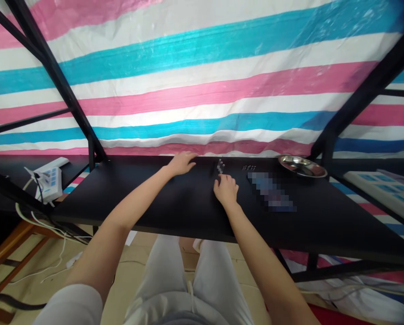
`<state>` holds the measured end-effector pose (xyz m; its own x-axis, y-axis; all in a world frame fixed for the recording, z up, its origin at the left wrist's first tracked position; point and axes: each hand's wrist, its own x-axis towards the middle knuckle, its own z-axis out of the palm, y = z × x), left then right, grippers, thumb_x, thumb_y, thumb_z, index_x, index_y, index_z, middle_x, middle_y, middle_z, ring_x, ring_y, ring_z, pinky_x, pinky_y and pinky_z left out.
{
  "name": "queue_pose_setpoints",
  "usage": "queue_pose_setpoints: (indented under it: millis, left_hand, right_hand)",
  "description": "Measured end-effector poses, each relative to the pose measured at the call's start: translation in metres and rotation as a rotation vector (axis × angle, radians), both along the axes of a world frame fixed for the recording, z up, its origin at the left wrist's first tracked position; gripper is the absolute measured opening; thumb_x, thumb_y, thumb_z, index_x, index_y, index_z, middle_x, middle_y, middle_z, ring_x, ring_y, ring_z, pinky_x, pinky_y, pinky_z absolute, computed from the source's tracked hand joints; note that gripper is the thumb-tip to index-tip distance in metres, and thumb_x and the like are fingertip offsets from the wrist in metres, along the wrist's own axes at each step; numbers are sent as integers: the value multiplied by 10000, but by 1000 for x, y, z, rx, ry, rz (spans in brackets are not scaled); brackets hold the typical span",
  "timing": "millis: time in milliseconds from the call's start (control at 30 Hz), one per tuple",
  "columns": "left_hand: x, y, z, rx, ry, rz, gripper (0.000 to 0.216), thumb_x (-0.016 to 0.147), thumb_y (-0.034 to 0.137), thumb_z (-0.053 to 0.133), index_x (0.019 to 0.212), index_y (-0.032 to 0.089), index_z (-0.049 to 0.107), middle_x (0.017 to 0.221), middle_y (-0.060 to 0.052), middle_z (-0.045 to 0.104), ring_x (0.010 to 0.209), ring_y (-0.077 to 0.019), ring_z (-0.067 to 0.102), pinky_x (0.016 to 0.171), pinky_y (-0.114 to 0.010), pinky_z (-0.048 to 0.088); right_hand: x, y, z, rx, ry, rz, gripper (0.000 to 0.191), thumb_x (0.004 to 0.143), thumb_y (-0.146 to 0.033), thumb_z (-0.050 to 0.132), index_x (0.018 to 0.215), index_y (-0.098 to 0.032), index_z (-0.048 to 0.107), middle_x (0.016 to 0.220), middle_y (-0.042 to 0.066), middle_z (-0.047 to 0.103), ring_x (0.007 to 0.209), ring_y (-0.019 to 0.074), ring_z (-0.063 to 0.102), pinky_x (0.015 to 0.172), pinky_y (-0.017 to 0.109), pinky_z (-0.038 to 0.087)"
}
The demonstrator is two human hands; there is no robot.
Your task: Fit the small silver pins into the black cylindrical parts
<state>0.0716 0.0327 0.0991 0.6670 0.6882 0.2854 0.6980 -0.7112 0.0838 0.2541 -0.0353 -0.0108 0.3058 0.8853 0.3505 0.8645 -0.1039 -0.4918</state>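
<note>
Right now the left hand (pixel 181 162) is lying open, palm down, near the far edge of the black bench (pixel 154 203), holding nothing. The right hand (pixel 226 189) is resting with fingers curled, its tips just beside a cluster of small pale pieces (pixel 220 166) standing upright; whether it is pinching one is too small to tell. A careless nudge could be toppling them, or scattering the small dark parts (pixel 248 168) lying between them and the metal dish (pixel 302 166).
</note>
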Motion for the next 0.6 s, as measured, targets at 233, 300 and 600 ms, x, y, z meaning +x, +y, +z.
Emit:
queue_pose_setpoints:
  millis: [233, 300, 600]
  left_hand:
    - [69, -24, -56, -106, 104, 49, 617, 869, 259, 386, 1423, 257, 115, 1297, -133, 422, 1093, -277, 464, 847, -420, 387]
    - [81, -21, -68, -86, 93, 99, 586, 875, 242, 363, 1419, 247, 145, 1295, -139, 424, 1091, -284, 458, 840, -429, 383]
    - [87, -5, -82, 21, 15, 160, 349, 862, 158, 377, 1180, 158, 521, 1065, -128, 592, 973, -229, 533, 821, -361, 392]
  right_hand:
    - [5, 6, -12, -192, -104, -6, 491, 883, -331, 314, 1335, -150, 381, 1422, 164, 306, 1315, 322, 211, 1005, 605, 146]
    - [5, 8, -11, -259, -120, 8, 521, 899, -372, 256, 1364, -156, 351, 1447, 143, 271, 1333, 314, 177, 1025, 589, 115]
    - [4, 16, -5, -383, -135, 11, 586, 898, -443, 180, 1415, -178, 259, 1488, 107, 178, 1360, 312, 81, 1045, 579, 50]
